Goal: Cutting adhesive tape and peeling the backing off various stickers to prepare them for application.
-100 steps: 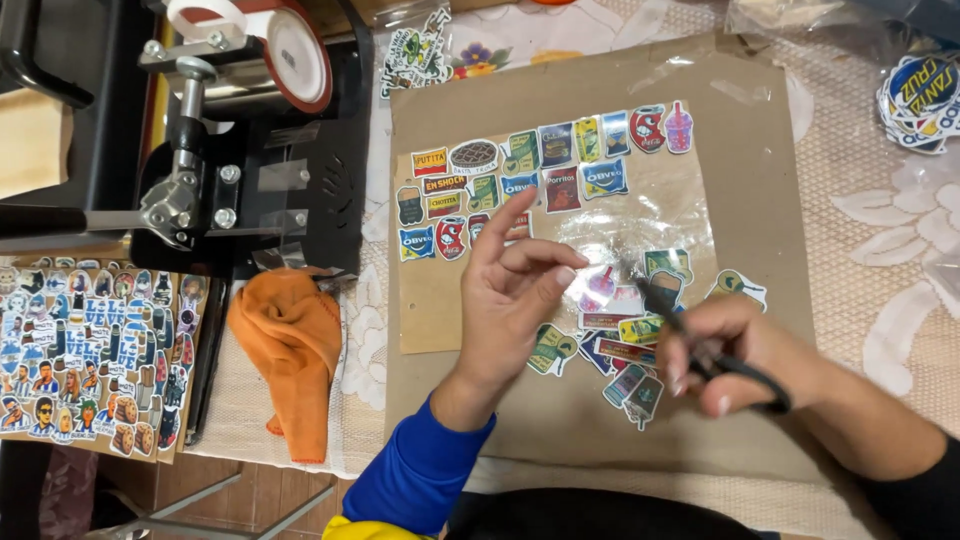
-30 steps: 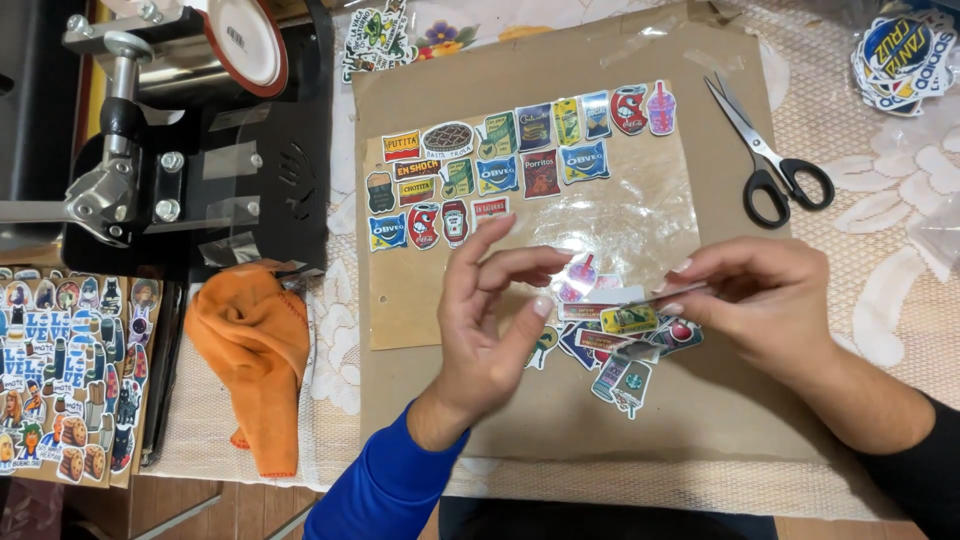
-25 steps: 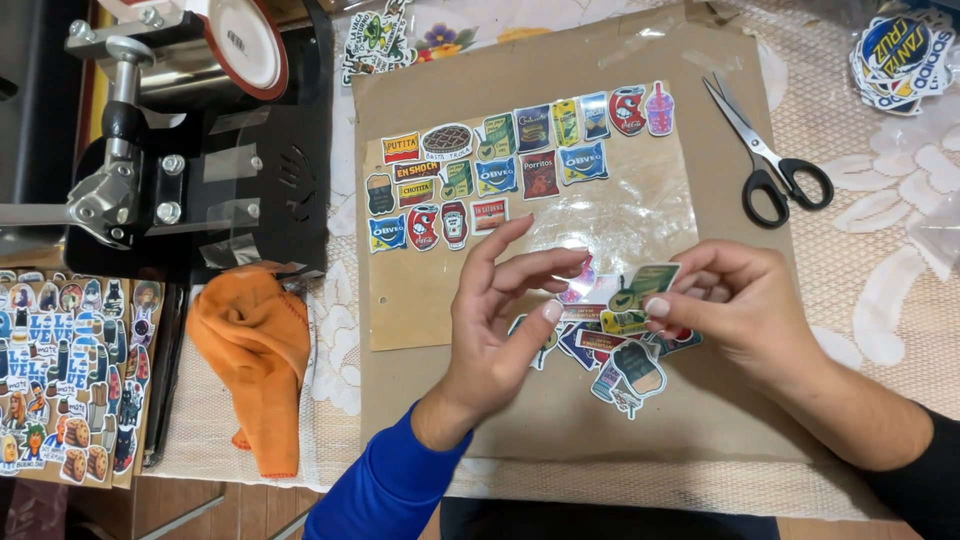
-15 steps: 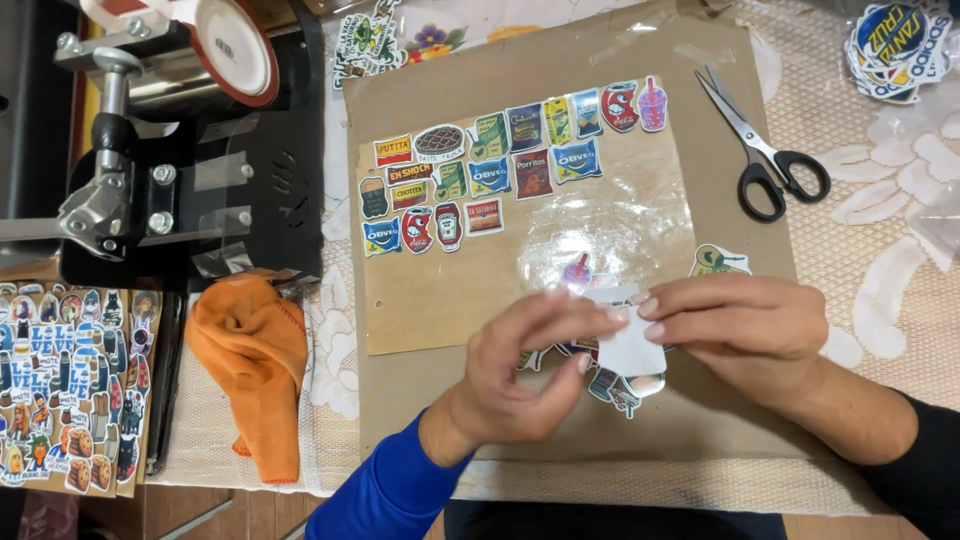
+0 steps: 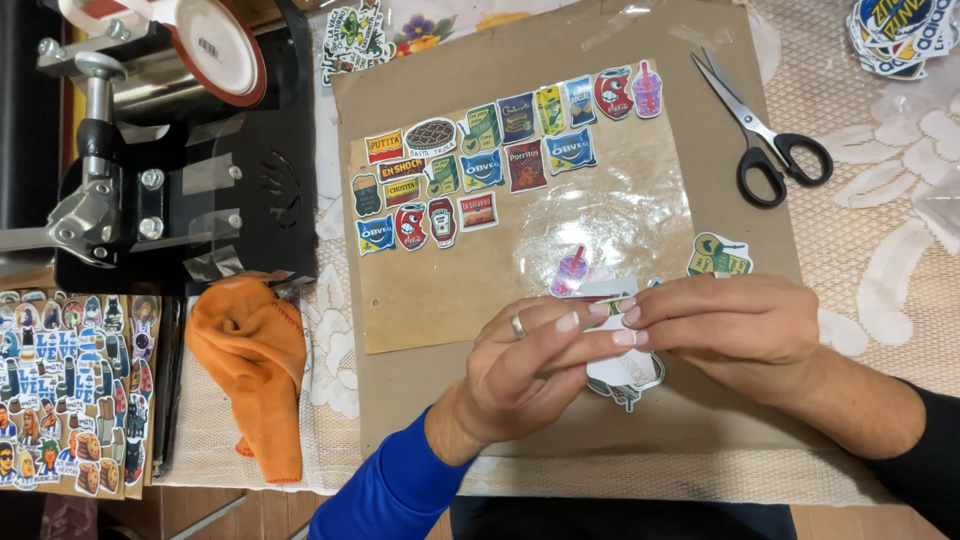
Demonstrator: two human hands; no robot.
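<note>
Brown cardboard sheet [image 5: 620, 420] on the lace-covered tabletop [image 5: 890, 260], with both hands meeting over its lower middle. Left hand [image 5: 525, 370], blue-sleeved and ringed, reaches in from below, fingers curled and extended rightward, thumb and fingertips pinching a small white-backed sticker [image 5: 612, 300]. Right hand [image 5: 740, 330] enters from the right, knuckles up, fingertips pinching the same sticker from the opposite side. Loose colourful stickers [image 5: 630, 385] lie beneath; black-handled scissors [image 5: 765, 135] rest well apart, upper right.

Scissors [image 5: 765, 135], orange cloth [image 5: 255, 365] (crumpled), black press machine [image 5: 160, 140].
</note>
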